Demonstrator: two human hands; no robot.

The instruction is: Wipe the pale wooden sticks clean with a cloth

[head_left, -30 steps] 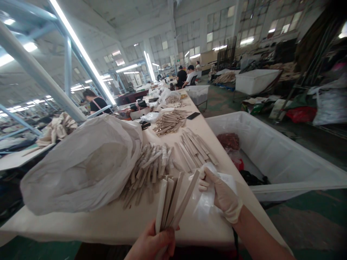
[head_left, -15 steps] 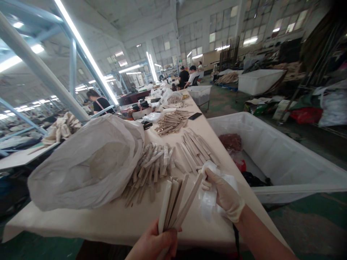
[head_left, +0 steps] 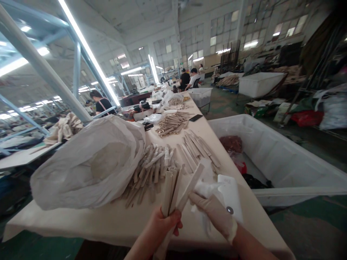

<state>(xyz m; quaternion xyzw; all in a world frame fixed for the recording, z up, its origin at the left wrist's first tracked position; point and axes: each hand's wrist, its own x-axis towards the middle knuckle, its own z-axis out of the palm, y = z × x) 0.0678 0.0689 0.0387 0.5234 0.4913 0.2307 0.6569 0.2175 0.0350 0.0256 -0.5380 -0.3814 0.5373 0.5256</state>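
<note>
My bare left hand [head_left: 168,224] is closed around the lower part of several flat beige strips [head_left: 171,186], which look like fabric straps and fan upward. One strip [head_left: 193,182] leans away to the right. At that strip's edge, the fingertips of my gloved right hand [head_left: 213,211] are pinched together. Thin clear plastic [head_left: 204,184] bunches around and behind the right hand. Beside it on the table lies a white box-like object [head_left: 230,195] with a dark round spot. Farther forward are a pile of plastic-wrapped strips [head_left: 151,166] and a row of bare ones [head_left: 199,150].
A big white sack [head_left: 86,166] lies on the cloth-covered table [head_left: 89,220]. Strips with metal ends [head_left: 173,123] and a dark phone-like slab [head_left: 195,117] sit farther off. A white bin [head_left: 292,162] stands along the right edge. Several people sit in the distance.
My right hand has slid down the leaning strip, from its tip toward its middle. The white box-like object now shows more clearly. My left hand still grips the bundle.
</note>
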